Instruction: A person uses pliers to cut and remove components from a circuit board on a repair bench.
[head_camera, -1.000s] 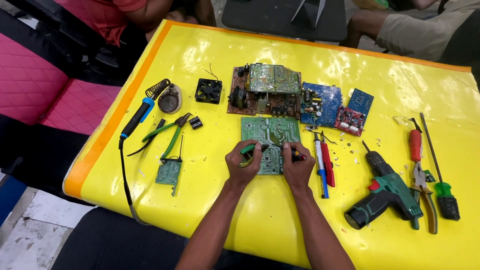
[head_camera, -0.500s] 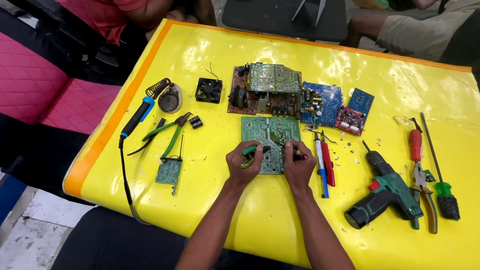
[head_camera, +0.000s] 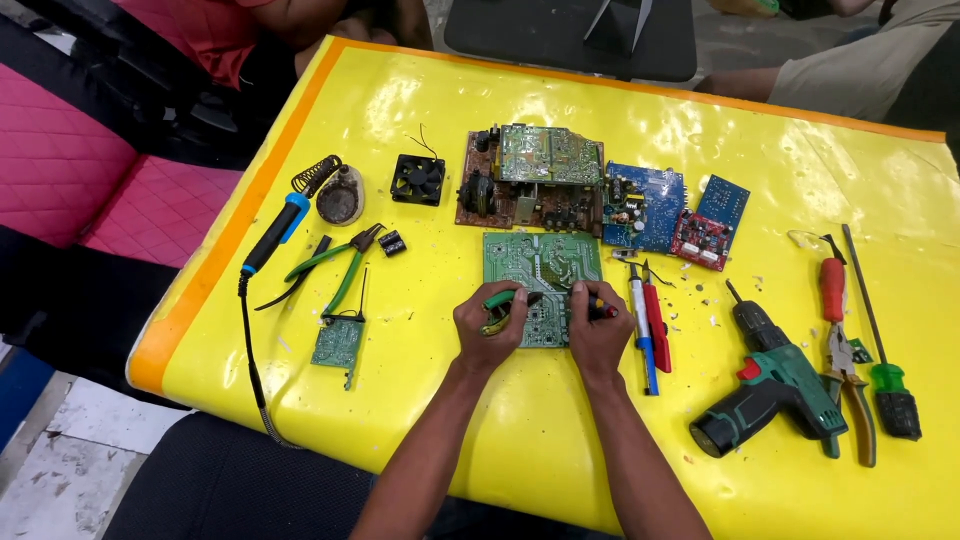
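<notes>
Head view: drill (head_camera: 775, 385) beside green circuit board (head_camera: 542, 270).

Two bare forearms come up from the bottom edge, with no sleeves in view. The left hand (head_camera: 489, 327) and right hand (head_camera: 598, 335) wear no gloves, rings or watch, and both wrists are bare. Dark trousers cover the lap below the forearms.

Left hand (head_camera: 487, 327) and right hand (head_camera: 598, 335) side by side, fingers curled.
</notes>
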